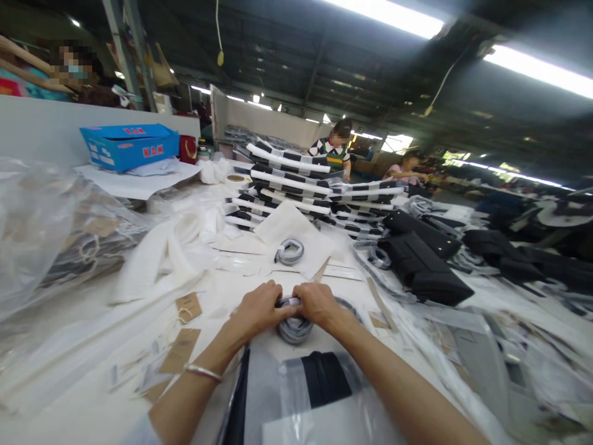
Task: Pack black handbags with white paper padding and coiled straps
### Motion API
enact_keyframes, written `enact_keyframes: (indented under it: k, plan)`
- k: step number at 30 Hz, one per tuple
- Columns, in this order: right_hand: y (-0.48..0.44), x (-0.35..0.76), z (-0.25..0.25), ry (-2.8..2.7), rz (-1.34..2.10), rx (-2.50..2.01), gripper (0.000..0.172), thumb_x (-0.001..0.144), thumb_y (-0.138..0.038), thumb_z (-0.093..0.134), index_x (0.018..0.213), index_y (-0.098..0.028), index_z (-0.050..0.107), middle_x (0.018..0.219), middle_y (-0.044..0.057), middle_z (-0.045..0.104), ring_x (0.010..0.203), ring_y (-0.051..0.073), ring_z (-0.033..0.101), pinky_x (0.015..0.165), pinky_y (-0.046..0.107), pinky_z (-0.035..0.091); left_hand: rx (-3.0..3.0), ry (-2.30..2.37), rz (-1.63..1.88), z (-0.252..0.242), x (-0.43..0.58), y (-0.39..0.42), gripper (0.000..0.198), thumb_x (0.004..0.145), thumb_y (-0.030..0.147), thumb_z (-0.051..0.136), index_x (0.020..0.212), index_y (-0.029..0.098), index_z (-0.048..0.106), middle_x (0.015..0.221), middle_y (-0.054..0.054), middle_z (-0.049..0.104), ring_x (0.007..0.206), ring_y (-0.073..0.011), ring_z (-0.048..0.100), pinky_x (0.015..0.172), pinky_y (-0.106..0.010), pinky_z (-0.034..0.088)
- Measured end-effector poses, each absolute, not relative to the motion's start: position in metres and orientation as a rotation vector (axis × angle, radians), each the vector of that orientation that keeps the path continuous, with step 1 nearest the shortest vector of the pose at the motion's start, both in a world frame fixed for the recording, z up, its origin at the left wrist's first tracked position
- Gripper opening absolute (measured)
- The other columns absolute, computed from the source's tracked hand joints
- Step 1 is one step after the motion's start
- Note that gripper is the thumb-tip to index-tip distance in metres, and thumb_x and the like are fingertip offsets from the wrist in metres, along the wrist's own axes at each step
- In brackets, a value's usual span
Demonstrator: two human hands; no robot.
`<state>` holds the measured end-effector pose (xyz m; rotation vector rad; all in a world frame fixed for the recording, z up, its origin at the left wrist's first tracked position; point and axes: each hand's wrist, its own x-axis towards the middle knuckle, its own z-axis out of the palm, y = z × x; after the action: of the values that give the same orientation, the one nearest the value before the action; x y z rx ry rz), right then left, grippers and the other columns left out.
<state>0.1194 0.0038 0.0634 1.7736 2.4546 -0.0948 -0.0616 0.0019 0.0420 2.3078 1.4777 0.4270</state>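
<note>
A grey strap, wound into a coil [295, 334] and looking wrapped in clear plastic, lies between my hands. My left hand [258, 308] pinches its upper left edge, thumb pointing inward. From the other side, my right hand [322, 304] grips the top of the same coil with curled fingers. Part of the strap trails off behind my right wrist. Just below the coil, closest to me, is a clear plastic bag [287, 395] with a black item [327, 378] showing through. Beyond my hands, a second coiled strap [283, 258] rests on a white sheet [303, 230].
Black-and-white wrapped pieces [291, 179] are stacked at the back. Black bags [424, 272] lie to the right beside more straps. Brown tags [180, 349] and plastic bags [41, 228] are on the left. A blue box [130, 148] stands behind. Other people [333, 148] work farther off.
</note>
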Motion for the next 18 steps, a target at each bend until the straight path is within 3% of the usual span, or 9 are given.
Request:
enact_keyframes:
  k: [6, 12, 18]
  plan:
    - [0.001, 0.114, 0.057, 2.541, -0.129, 1.81, 0.028, 0.083, -0.041, 0.065, 0.102, -0.023, 0.071, 0.101, 0.009, 0.073, 0.096, 0.024, 0.067, 0.075, 0.03, 0.047, 2.343, 1.672, 0.367, 0.038, -0.045, -0.007, 0.027, 0.086, 0.04, 0.055, 0.105, 0.022, 0.061, 0.101, -0.005, 0.067, 0.097, -0.0225, 0.062, 0.075, -0.03, 0.041]
    - [0.004, 0.141, 0.069, 2.66, -0.416, 1.974, 0.03, 0.08, -0.035, 0.067, 0.107, -0.025, 0.071, 0.104, 0.003, 0.074, 0.097, 0.019, 0.066, 0.081, 0.025, 0.045, 2.35, 1.746, 0.325, 0.036, -0.038, -0.008, 0.022, 0.086, 0.027, 0.052, 0.105, 0.023, 0.062, 0.102, -0.005, 0.066, 0.101, -0.0234, 0.06, 0.079, -0.032, 0.043]
    - [-0.004, 0.247, 0.083, 2.095, -0.05, 2.473, 0.024, 0.087, -0.025, 0.051, 0.087, -0.019, 0.073, 0.089, 0.008, 0.075, 0.088, 0.021, 0.068, 0.075, 0.027, 0.042, 2.358, 1.664, 0.298, 0.041, -0.041, -0.007, 0.021, 0.086, 0.025, 0.053, 0.105, 0.02, 0.061, 0.105, -0.007, 0.066, 0.102, -0.0228, 0.061, 0.082, -0.032, 0.044]
